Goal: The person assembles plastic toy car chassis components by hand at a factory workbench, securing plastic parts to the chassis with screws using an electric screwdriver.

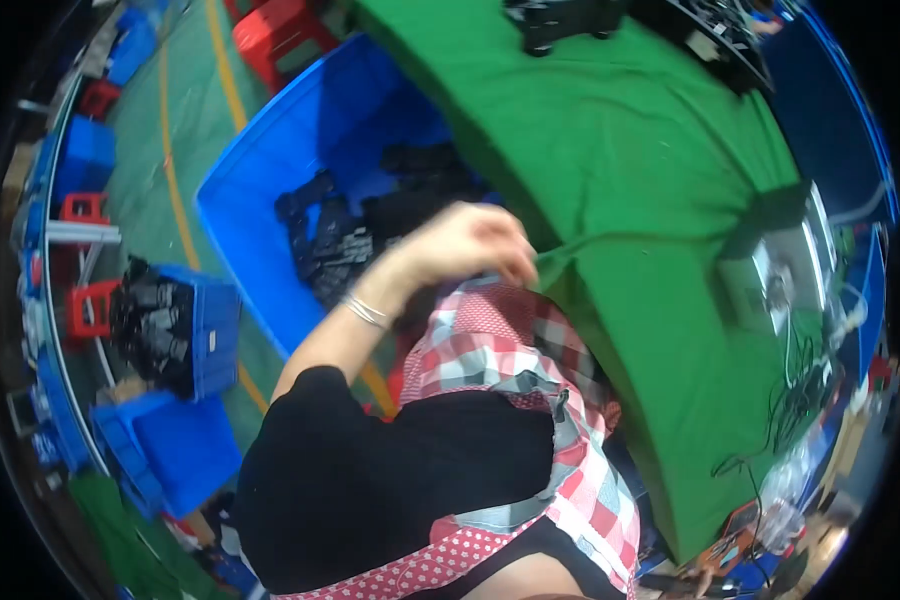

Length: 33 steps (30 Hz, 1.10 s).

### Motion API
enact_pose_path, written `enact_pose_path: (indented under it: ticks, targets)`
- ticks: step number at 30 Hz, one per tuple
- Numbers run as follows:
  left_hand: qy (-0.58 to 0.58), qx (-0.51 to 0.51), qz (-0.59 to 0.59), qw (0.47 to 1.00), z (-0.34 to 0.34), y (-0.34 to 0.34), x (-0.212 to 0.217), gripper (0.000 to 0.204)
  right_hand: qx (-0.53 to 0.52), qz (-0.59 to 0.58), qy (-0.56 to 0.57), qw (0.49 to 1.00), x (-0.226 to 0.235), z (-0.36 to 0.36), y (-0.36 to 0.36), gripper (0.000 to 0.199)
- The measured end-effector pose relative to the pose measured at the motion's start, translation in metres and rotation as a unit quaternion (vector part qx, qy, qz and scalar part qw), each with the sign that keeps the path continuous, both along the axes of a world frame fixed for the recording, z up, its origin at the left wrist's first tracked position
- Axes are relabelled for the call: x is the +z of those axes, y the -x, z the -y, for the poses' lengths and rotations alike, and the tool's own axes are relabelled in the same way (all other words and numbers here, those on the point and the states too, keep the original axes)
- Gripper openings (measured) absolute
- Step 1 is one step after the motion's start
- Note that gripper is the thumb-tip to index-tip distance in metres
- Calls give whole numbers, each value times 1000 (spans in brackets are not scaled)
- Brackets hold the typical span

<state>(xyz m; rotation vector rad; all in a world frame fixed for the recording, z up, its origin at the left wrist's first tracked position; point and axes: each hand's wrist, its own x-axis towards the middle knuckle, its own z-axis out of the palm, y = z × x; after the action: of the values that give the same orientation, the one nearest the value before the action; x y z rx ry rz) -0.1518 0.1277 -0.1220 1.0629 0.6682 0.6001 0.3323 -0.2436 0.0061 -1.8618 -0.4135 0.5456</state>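
Head view shows your left hand [470, 245] raised in front of your chest, fingers curled together at the edge of the green cloth table cover [650, 200]. It seems to pinch the hem of this cloth, or the top of the red and white checked apron [515, 350] just under it; I cannot tell which one. A thin silver bracelet [365, 312] sits on that wrist. Your right hand is not visible, so I cannot say how it stands.

My judgement is that you are adjusting fabric at the table edge, not yet picking a part. A next move would need the fingers to let the cloth go.

Beyond your left hand, lower and to the left, stands a big blue plastic bin [270, 190] with smooth walls, holding dark, angular plastic parts [340, 235] in a loose heap. Further left is a smaller blue crate [215, 340] filled with similar black pieces. To the right of your hand the green cloth is soft and wrinkled, and a small grey device with cables [785, 275] rests on it.
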Motion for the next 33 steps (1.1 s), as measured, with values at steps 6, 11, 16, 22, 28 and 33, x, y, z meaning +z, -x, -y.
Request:
enact_pose_path:
  ticks: [6, 11, 16, 22, 28, 33]
  targets:
    - [-100, 317, -517, 789, 14, 258, -178, 40, 218, -129, -287, 924, 5, -122, 3, 19]
    - [-233, 16, -582, 779, -13, 270, -240, 79, 291, -206, -275, 893, -24, -201, 31, 28]
    - [-137, -303, -648, 685, -45, 211, -258, 105, 284, -202, -211, 913, -20, -210, 75, 26]
    - [-182, -290, -628, 699, -45, 225, -241, 92, 86, -107, -52, 989, -17, -177, 51, 17]
    - [-73, -255, -574, 774, -21, 243, -252, 106, 94, 13, 195, 976, -35, -213, 22, 20]
    - [-183, -241, -567, 766, -34, 217, -232, 99, 130, 264, 274, 915, -50, -199, -37, 32]
